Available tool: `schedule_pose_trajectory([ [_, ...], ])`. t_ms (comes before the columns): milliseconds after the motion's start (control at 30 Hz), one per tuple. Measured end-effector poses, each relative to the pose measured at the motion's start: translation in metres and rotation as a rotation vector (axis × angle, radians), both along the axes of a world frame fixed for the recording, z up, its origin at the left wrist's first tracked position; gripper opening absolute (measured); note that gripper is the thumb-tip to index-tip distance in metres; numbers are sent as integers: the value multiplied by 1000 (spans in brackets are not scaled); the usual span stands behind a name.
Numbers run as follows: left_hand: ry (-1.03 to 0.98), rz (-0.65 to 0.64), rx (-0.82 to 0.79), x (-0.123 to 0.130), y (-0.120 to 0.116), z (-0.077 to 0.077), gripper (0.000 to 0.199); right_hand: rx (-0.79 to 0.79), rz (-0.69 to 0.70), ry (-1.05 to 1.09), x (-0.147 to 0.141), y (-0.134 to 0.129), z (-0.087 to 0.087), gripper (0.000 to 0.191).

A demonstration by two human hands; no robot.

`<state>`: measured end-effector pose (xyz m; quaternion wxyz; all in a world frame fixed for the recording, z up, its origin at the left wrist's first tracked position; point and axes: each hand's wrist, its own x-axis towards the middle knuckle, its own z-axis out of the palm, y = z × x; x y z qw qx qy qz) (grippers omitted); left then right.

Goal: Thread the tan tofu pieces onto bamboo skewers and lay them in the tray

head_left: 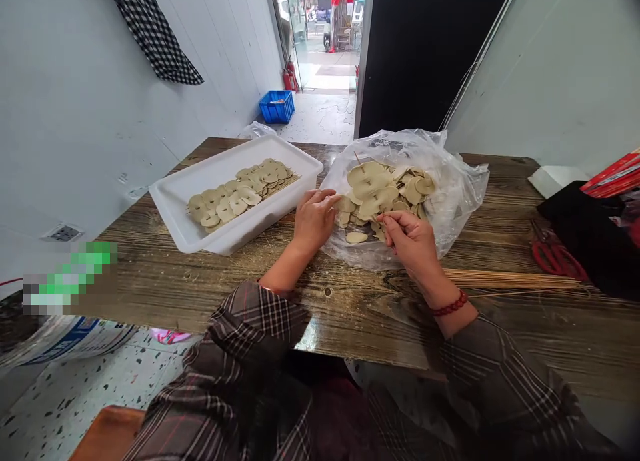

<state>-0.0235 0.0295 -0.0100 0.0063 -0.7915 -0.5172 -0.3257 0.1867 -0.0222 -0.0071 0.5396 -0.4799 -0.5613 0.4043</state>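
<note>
My right hand [410, 239] is closed in a pinch on the lower end of a thin wooden skewer [357, 158]. Several flat, rounded, beige slices [370, 181] are threaded on it, and its tip sticks out beyond them. Fingers pinched, my left hand [316, 215] grips the edge of a loose beige slice [344, 205] left of the skewer. Both hands are over a clear plastic bag [453, 201] spread on the table, with a heap of loose slices [414, 186] on it. I cannot tell what food the slices are.
To the left, a white plastic tray [173, 193] holds rows of filled skewers [235, 197]. Bare bamboo skewers [510, 279] lie right of my right wrist, near red-handled scissors [555, 255] and a black bag [583, 227]. The wooden table's [350, 314] front edge is close to me.
</note>
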Motion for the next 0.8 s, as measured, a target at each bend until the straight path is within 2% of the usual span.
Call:
schedule_pose_trajectory([
  [200,125,3,-45,1,12,-5,26,-4,8,-20,0,1,0,35],
  [333,99,-7,-82,-1,17,-8,28,-6,13,-9,1,1,-1,34],
  [467,71,42,-132,-1,18,-9,33,0,10,-19,0,0,-1,34],
  [567,52,61,-132,2,17,-10,29,-10,4,-25,0,0,-1,35],
  [700,-102,81,-121,4,18,-10,20,-30,7,-21,0,0,-2,36],
  [800,-371,51,-145,2,18,-7,16,-22,6,-7,1,0,-2,35],
])
